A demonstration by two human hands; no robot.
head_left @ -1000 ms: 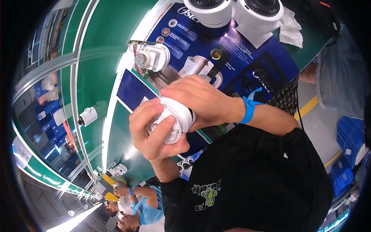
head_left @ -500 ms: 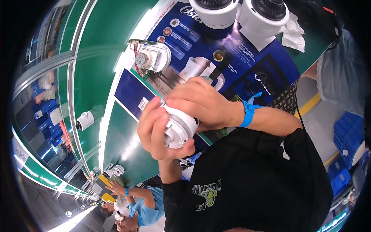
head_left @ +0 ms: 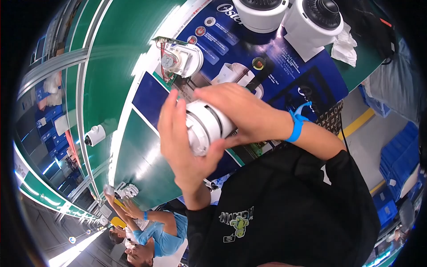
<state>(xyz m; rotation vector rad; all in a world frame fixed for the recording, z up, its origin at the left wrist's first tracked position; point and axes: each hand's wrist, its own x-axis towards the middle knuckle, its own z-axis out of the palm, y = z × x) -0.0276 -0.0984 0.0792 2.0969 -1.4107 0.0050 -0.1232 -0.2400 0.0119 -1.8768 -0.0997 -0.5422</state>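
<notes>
Between my hands is a white round plastic appliance housing (head_left: 209,126), tilted on its side above the bench, with a dark seam around it and a moulded end. My left hand (head_left: 180,142) cups the moulded end, fingers stretched along it and thumb underneath. From the other side my right hand (head_left: 249,111), with a blue band at the wrist, wraps its palm and fingers over the body. Part of the housing is hidden behind the fingers. Beyond the hands, a white round part with a small motor and circuit board (head_left: 182,61) lies on the blue printed cardboard (head_left: 235,42).
Two white units with black tops, one (head_left: 260,18) beside another (head_left: 313,22), stand at the far side near crumpled white paper (head_left: 344,48). Another white unit (head_left: 95,135) rests on the green surface to the left. Co-workers in light blue (head_left: 167,233) work at lower left.
My hands and the housing have turned slightly, and the left fingers have straightened. The view has shifted a little. A co-worker's arm at lower left has moved.
</notes>
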